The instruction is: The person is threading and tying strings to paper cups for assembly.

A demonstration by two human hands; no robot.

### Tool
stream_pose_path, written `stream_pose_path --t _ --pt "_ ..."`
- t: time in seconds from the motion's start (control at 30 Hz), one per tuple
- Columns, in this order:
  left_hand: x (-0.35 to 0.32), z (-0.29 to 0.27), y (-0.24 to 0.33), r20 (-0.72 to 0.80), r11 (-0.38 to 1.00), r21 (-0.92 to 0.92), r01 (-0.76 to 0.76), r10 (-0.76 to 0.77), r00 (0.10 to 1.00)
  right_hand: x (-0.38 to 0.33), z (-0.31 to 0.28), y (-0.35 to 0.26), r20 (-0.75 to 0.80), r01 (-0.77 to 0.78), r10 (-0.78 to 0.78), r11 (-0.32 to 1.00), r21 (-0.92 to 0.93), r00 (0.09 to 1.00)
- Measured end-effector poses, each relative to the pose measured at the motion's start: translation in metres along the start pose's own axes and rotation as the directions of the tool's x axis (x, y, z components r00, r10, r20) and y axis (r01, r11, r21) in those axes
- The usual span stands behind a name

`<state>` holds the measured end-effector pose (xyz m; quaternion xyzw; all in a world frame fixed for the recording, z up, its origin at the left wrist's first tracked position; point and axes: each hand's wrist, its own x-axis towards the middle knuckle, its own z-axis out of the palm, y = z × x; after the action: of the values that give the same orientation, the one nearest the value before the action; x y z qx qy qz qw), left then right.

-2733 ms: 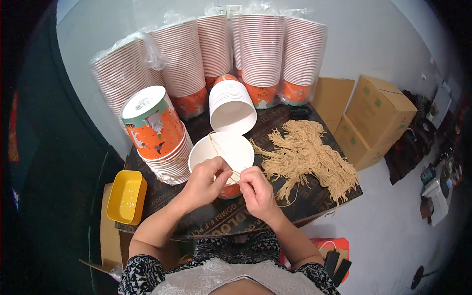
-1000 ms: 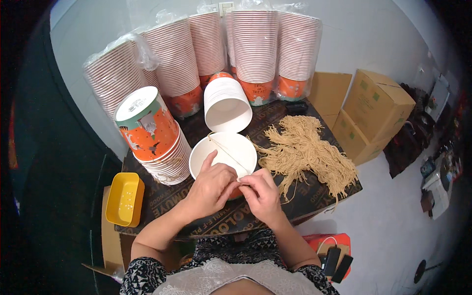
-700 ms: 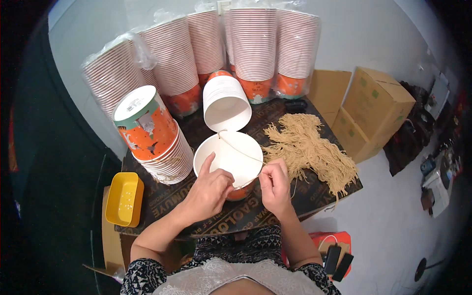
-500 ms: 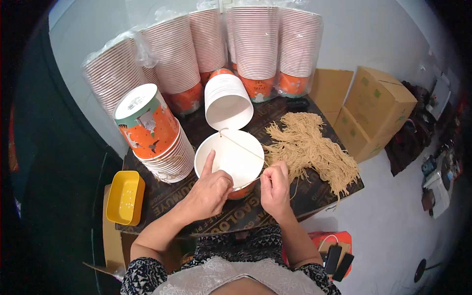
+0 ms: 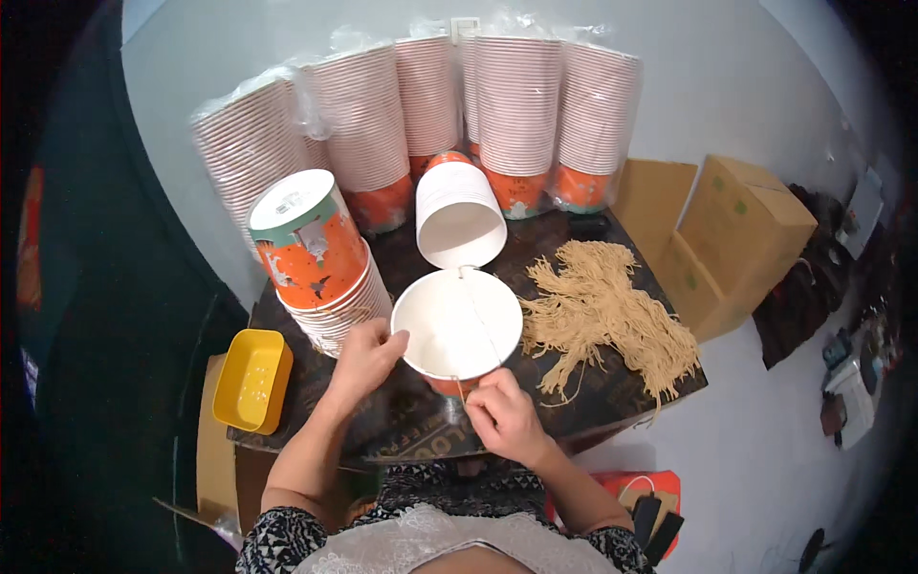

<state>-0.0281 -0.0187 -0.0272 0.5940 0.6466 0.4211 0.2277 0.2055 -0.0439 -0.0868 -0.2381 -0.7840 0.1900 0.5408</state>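
Observation:
A white-lined paper bucket (image 5: 445,330) with an orange outside stands at the front of the table, its mouth facing up. A thin tan cord (image 5: 481,320) runs across the mouth from the far rim to the near rim. My left hand (image 5: 363,359) grips the bucket's left rim, thumb at the edge and the other fingers partly hidden. Close to the near rim, my right hand (image 5: 505,416) is closed in a pinch on the cord's near end. Just to the right lies a heap of cut tan cords (image 5: 617,311).
Nested paper buckets (image 5: 459,215) lie tipped behind. On the left rises an orange-and-green bucket stack (image 5: 311,249), with a yellow plastic box (image 5: 282,378) nearer me. Plastic-wrapped bucket stacks (image 5: 521,105) line the wall. Cardboard boxes (image 5: 746,230) stand right of the dark table (image 5: 382,430).
My left hand has moved left from the near rim to the bucket's left side, its index finger no longer pointing out. My right hand has shifted down and left, still pinching the cord.

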Motion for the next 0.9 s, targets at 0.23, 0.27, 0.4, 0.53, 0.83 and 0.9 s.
stream_pose_path --t 0.23,0.27,0.4,0.53,0.83,0.9 --pt "-0.031 -0.046 0.011 -0.149 0.981 0.095 -0.172 0.184 0.972 -0.008 -0.007 -0.014 0.002 0.137 -0.137 0.99 -0.018 0.991" --pt "-0.047 -0.06 0.024 -0.174 0.958 0.171 -0.232 0.261 0.95 -0.01 -0.009 -0.012 -0.09 0.142 -0.145 0.989 -0.035 0.985" --pt "-0.092 -0.124 0.048 -0.262 0.903 0.372 -0.217 0.326 0.908 -0.03 -0.023 0.006 -0.211 -0.135 0.135 0.991 0.014 0.968" --pt "-0.092 -0.173 0.069 -0.236 0.549 0.832 -0.083 0.485 0.842 -0.045 -0.03 0.023 -0.204 -0.28 0.28 0.959 0.032 0.938" --pt "0.033 -0.199 0.111 0.038 -0.277 0.949 0.149 0.57 0.821 -0.042 -0.026 0.024 -0.109 -0.23 0.235 0.972 0.052 0.966" --pt "0.061 -0.179 0.118 0.169 -0.435 0.895 0.1 0.538 0.826 -0.044 -0.027 0.027 -0.125 -0.227 0.232 0.972 0.052 0.965"
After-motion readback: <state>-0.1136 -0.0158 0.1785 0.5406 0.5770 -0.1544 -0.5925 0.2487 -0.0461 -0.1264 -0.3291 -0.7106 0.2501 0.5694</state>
